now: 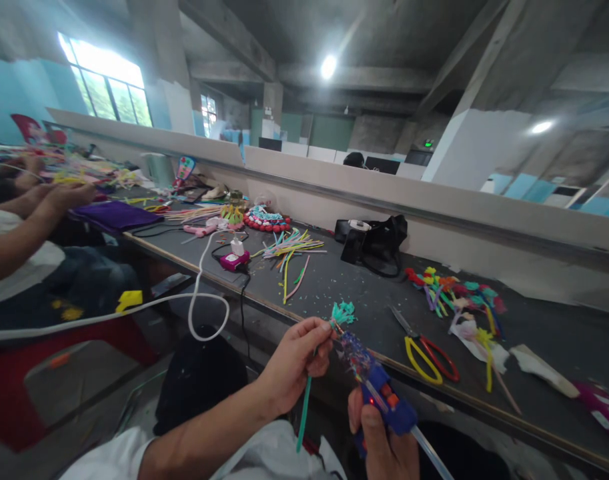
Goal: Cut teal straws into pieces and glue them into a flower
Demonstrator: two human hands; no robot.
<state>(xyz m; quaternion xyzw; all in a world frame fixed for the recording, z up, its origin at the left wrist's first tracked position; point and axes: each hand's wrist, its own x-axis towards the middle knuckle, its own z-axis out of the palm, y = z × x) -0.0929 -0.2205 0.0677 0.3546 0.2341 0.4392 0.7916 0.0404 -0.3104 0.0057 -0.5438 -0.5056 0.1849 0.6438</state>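
Note:
My left hand (299, 357) pinches a green pipe-cleaner flower (343, 313) just below its frilly head. The green stem (304, 413) hangs down beneath my fingers. In my right hand (381, 437) is a blue hot glue gun (384, 393), its red light lit and a clear glue stick (431, 453) poking out of the back. The gun's nozzle end, coated with stringy residue, points up to the left and meets the base of the flower head; whether it touches I cannot tell. Both hands are over the table's near edge.
Scissors (424, 353) with yellow and red handles lie to the right, near finished pipe-cleaner flowers (449, 293). Loose pipe cleaners (291, 247), a purple power adapter (234, 260) and a black bag (384, 240) are farther back. A white cable (191, 310) loops at left, near a co-worker's arms (49, 207).

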